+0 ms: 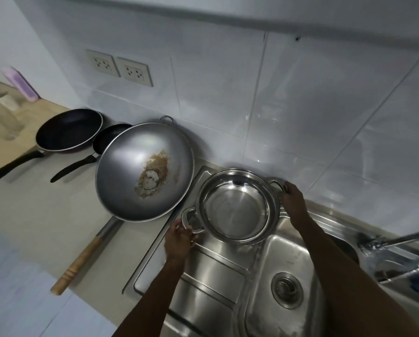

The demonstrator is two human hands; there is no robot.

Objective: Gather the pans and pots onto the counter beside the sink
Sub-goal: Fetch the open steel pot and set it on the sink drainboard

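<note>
Hands (179, 239) on round shiny steel pot (237, 207)

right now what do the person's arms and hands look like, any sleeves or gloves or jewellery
Both arms are bare as far up as the frame shows: no sleeves, no gloves, no watch or bracelet. The left hand and right hand show no ring that can be made out, though the fingers are partly hidden.

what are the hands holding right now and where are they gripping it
Both hands hold the steel pot by its two loop side handles: the left hand on the near-left handle, the right hand on the far-right one, over the sink's drainboard.
</note>
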